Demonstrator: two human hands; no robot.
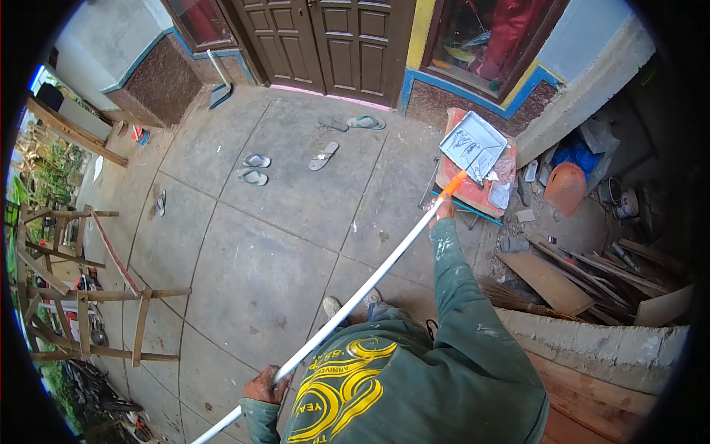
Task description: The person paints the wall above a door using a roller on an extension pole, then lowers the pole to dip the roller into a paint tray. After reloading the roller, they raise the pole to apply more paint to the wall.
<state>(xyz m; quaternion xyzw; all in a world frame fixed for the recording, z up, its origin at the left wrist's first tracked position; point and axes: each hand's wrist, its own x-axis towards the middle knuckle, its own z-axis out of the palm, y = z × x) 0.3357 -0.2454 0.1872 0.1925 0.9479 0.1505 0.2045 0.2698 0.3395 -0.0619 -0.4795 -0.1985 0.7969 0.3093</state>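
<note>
A long white paint roller pole (pixel 370 286) with an orange end section slants across my body. My right hand (pixel 444 211) is closed around it just below the orange part, while my left hand (pixel 266 386) grips it low down by my left hip. The orange end reaches a paint tray (pixel 473 146) with grey-white paint smears, resting on a worn red-topped stand. A dark roller part (pixel 478 180) shows at the tray's lower edge, though its exact shape is hard to make out. A small white container (pixel 500 196) sits beside the tray.
Several sandals (pixel 323 156) lie on the concrete floor before a brown double door (pixel 325 44). A wooden frame (pixel 89 296) stands at left, and a dustpan (pixel 220 92) leans by the wall. Scrap boards (pixel 547 281), buckets and an orange basin (pixel 566 189) crowd the right side.
</note>
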